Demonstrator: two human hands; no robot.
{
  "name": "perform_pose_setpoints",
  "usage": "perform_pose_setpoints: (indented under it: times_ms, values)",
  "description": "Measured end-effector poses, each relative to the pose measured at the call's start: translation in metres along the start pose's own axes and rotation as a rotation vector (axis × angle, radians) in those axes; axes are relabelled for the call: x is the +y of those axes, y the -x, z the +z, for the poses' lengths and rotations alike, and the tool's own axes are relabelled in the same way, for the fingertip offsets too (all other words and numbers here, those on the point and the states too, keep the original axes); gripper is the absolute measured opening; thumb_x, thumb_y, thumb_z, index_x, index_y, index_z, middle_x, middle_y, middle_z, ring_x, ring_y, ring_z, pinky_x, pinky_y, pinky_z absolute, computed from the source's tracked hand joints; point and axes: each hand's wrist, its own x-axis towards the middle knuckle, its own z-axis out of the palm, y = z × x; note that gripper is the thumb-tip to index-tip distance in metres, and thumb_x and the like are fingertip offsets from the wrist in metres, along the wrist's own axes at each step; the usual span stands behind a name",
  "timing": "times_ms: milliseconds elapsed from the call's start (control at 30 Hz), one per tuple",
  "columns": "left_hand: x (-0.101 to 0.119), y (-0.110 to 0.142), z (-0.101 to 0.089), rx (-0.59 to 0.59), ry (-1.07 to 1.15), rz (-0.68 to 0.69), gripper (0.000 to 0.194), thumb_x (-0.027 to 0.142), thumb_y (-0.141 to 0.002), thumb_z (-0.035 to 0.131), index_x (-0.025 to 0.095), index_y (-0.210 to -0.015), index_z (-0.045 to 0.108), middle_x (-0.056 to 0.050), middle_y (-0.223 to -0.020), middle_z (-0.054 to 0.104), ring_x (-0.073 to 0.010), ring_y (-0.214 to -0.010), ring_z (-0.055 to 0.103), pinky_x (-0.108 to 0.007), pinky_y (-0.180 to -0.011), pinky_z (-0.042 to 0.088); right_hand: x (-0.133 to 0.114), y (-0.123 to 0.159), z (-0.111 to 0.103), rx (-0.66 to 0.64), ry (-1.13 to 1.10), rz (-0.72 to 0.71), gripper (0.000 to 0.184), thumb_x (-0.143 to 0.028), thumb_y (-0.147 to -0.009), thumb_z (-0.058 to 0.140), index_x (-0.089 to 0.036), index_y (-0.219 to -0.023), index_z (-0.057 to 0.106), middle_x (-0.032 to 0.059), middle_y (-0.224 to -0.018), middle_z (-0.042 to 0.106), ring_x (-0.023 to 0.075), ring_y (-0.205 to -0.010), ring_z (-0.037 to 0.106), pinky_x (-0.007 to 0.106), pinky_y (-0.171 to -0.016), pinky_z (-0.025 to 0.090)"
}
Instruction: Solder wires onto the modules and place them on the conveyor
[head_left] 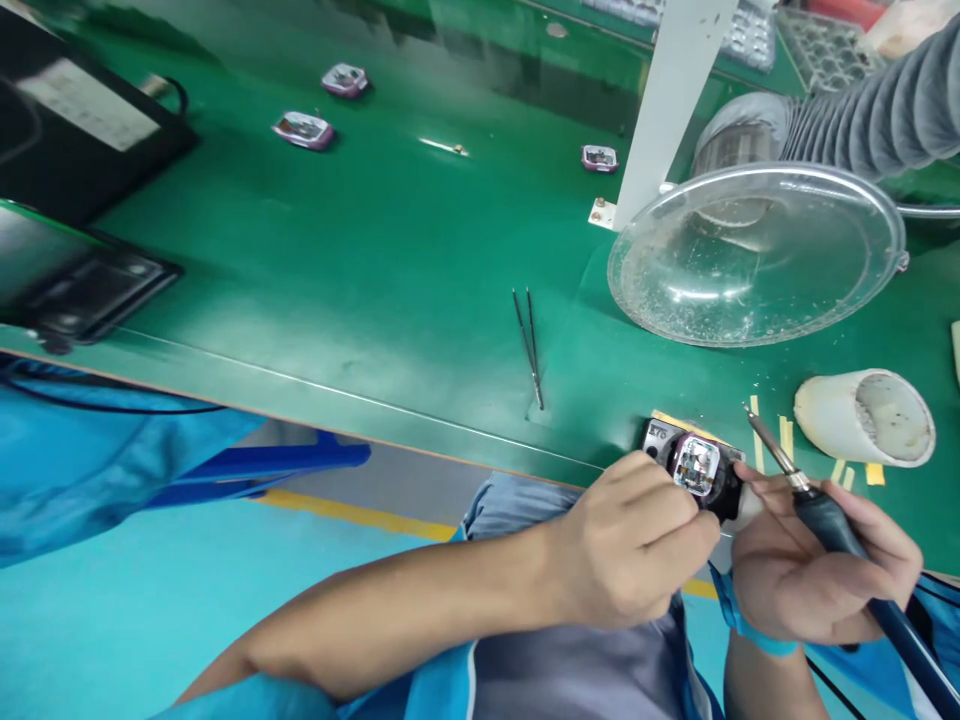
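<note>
The left hand (pixel 637 540) curls at a black fixture (pixel 660 438); I cannot tell what its hidden fingertips pinch. The right hand (pixel 825 570) grips a soldering iron (pixel 829 522), tip raised. A purple-rimmed device casing (pixel 696 466) sits in the fixture. Beyond lie tweezers (pixel 533 362), then, apparently, three similar casings (pixel 304 130) on the green bench (pixel 360 260).
</note>
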Motion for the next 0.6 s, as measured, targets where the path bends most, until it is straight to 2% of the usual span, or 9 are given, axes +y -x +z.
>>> perform_pose_setpoints:
  times_ms: [100, 200, 300, 433, 600]
  values:
    - [-0.006, -0.004, -0.007, 0.009, -0.015, -0.007, 0.028, 0.008, -0.114, 0.048, 0.014, -0.112, 0.075, -0.007, -0.09, 0.076, -0.0195, -0.077, 0.062, -0.037, -0.069, 0.051, 0.0, 0.002, 0.004, 0.037, -0.027, -0.099, 0.064, -0.078, -0.105, 0.08, -0.015, -0.111, 0.076, 0.0037, -0.091, 0.076, 0.0258, -0.066, 0.078, 0.054, -0.065, 0.078]
    - [-0.015, -0.007, -0.021, 0.019, -0.06, -0.028, 0.024, 0.009, -0.117, 0.052, 0.014, -0.122, 0.075, -0.006, -0.094, 0.077, -0.0187, -0.08, 0.063, -0.035, -0.071, 0.052, 0.001, 0.002, 0.008, -0.027, -0.08, -0.228, 0.05, -0.063, -0.107, 0.085, -0.016, -0.124, 0.079, 0.0038, -0.099, 0.081, 0.0239, -0.067, 0.08, 0.048, -0.063, 0.077]
    - [-0.022, -0.007, -0.032, -0.024, -0.091, -0.051, 0.026, 0.003, -0.113, 0.056, 0.016, -0.125, 0.075, -0.007, -0.1, 0.077, -0.0185, -0.084, 0.065, -0.034, -0.075, 0.056, 0.0, 0.002, 0.009, -0.108, -0.129, -0.298, 0.045, -0.055, -0.109, 0.086, -0.017, -0.132, 0.08, 0.0053, -0.101, 0.083, 0.0241, -0.071, 0.081, 0.043, -0.061, 0.075]
    - [-0.022, -0.005, -0.035, -0.05, -0.11, -0.073, 0.032, -0.001, -0.109, 0.055, 0.015, -0.128, 0.075, -0.009, -0.104, 0.078, -0.0194, -0.087, 0.067, -0.035, -0.077, 0.057, -0.01, 0.001, 0.004, -0.231, -0.162, -0.231, 0.044, -0.059, -0.114, 0.078, -0.018, -0.128, 0.081, 0.0037, -0.089, 0.079, 0.0248, -0.075, 0.079, 0.043, -0.065, 0.072]
    - [-0.02, -0.005, -0.033, -0.071, -0.101, -0.089, 0.035, -0.003, -0.107, 0.056, 0.014, -0.129, 0.077, -0.01, -0.105, 0.078, -0.02, -0.089, 0.068, -0.035, -0.077, 0.059, -0.022, 0.002, -0.002, -0.338, -0.196, -0.165, 0.029, -0.047, -0.113, 0.077, -0.018, -0.117, 0.078, 0.0023, -0.086, 0.074, 0.0241, -0.08, 0.078, 0.044, -0.074, 0.074]
